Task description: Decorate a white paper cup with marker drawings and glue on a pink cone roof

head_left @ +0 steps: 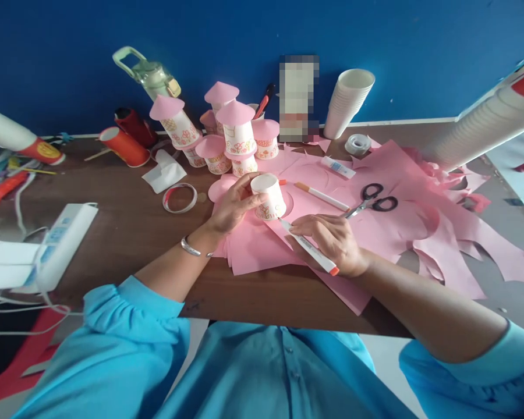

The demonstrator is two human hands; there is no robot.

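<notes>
My left hand (pixel 232 210) is closed around the side of a white paper cup (pixel 268 195), which stands upside down over pink paper (pixel 262 251). Flowers and grass are drawn in colour along the cup's lower part. In my right hand (pixel 334 241) is a white marker (pixel 312 254) with an orange end; its tip is at the cup's lower edge. A second marker (pixel 323 196) with an orange cap lies beyond on the pink paper. Black-handled scissors (pixel 367 201) rest to the right of it.
Decorated cups with pink cone roofs (pixel 236 131) stand stacked at the back. Behind are a green bottle (pixel 152 75), a blurred-out upright panel (pixel 297 99) and stacked white cups (pixel 348 102). Tape rolls (pixel 180 198), a glue tube (pixel 338 167) and a power strip (pixel 63 244) lie around.
</notes>
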